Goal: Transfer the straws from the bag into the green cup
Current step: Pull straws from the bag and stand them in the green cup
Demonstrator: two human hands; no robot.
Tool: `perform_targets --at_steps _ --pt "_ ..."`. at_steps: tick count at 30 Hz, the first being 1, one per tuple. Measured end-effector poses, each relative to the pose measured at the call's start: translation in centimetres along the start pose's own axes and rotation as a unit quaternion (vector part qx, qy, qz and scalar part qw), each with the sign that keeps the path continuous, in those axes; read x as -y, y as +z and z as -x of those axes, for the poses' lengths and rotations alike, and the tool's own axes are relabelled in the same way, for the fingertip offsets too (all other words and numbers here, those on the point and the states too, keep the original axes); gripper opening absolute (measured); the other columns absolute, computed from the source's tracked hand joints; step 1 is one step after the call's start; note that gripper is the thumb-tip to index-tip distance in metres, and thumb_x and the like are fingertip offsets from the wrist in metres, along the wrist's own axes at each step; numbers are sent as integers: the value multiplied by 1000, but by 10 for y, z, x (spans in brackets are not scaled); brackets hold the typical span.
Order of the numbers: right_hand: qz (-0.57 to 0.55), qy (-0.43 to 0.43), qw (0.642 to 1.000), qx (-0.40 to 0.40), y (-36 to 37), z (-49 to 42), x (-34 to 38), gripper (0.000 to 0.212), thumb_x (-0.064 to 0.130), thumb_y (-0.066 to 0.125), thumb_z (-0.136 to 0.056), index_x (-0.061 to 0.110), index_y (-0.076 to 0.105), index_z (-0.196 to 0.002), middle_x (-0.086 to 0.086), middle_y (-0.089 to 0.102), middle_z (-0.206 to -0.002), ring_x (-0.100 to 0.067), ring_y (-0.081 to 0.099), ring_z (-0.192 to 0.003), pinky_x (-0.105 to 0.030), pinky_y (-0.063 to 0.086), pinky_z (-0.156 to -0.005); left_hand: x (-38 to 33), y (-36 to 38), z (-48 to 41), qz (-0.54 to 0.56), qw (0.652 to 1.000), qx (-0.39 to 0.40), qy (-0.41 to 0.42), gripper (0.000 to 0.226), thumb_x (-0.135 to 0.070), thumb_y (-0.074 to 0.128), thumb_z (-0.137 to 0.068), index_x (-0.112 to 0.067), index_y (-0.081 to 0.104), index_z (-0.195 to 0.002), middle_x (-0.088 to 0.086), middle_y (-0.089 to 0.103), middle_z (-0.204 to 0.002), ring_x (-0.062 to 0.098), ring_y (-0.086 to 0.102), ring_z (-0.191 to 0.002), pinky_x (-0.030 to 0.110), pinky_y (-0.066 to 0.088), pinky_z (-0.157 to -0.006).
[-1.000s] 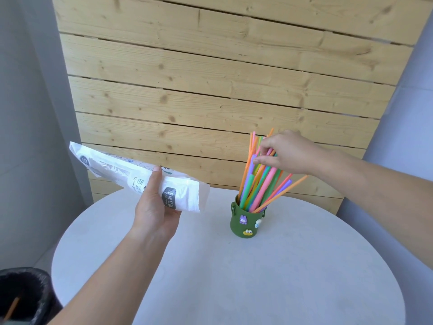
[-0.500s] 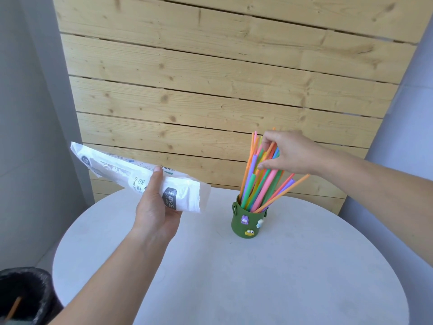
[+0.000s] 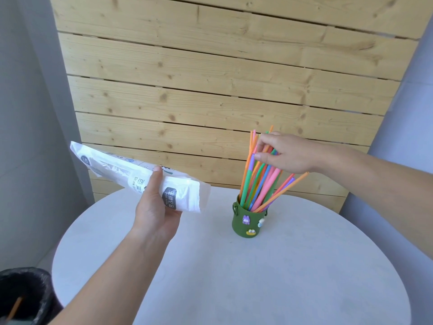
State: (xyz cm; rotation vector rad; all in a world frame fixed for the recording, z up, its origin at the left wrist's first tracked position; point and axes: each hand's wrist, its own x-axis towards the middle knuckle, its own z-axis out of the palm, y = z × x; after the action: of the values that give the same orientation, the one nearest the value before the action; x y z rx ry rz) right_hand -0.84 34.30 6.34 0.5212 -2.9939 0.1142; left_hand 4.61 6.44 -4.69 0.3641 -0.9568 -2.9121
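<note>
A small green cup (image 3: 248, 222) with stuck-on cartoon figures stands on the round white table (image 3: 234, 277). Several coloured straws (image 3: 260, 184) stand in it and fan out to the right. My right hand (image 3: 281, 152) is at the straws' upper ends, thumb and fingers loosely around some of them. My left hand (image 3: 155, 207) holds a white plastic straw bag (image 3: 131, 175) in the air to the left of the cup. The bag lies tilted, its open end pointing at the cup. It looks flat; I cannot tell whether any straws are inside.
A wooden slat wall (image 3: 222, 78) rises right behind the table. A black-lined waste bin (image 3: 21, 299) stands on the floor at the lower left, with an orange straw in it. Grey walls flank both sides.
My right hand has shifted slightly among the straw tops and its fingers have spread a little. The left hand and the bag have stayed in place.
</note>
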Motion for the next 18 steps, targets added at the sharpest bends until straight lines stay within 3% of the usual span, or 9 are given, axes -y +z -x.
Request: perform_targets --at_steps 4,9,14,18 --pt "-14 -5 999 -29 -2 3 0 45 61 55 -87 32 60 -121 -2 53 -110 -25 57 -101 -45 47 -92 1 0 -1 -3 1000 7 0 38 -37 70 -98 -16 65 -129 3 75 -113 23 75 -110 43 59 -97" --pt "-34 -3 997 -71 -10 7 -2 58 66 64 -81 37 61 -131 3 45 -112 -19 53 -107 -43 46 -97 0 -1 -1 -5 1000 18 -4 35 -40 69 -98 -17 66 -124 2 75 -106 23 75 -99 43 59 -96" --pt "-2 -11 996 -89 -18 14 7 88 86 49 -65 37 58 -137 4 45 -126 -21 35 -132 -46 35 -111 1 0 0 0 999 30 -11 34 -42 68 -98 -18 66 -122 2 75 -103 23 75 -97 44 59 -95" --pt "6 1 991 -137 -19 21 11 76 75 56 -77 32 55 -139 -3 50 -138 -23 33 -134 -46 28 -113 3 -1 0 2 999 47 -18 33 -44 68 -98 -19 67 -118 1 77 -94 22 78 -89 41 62 -85"
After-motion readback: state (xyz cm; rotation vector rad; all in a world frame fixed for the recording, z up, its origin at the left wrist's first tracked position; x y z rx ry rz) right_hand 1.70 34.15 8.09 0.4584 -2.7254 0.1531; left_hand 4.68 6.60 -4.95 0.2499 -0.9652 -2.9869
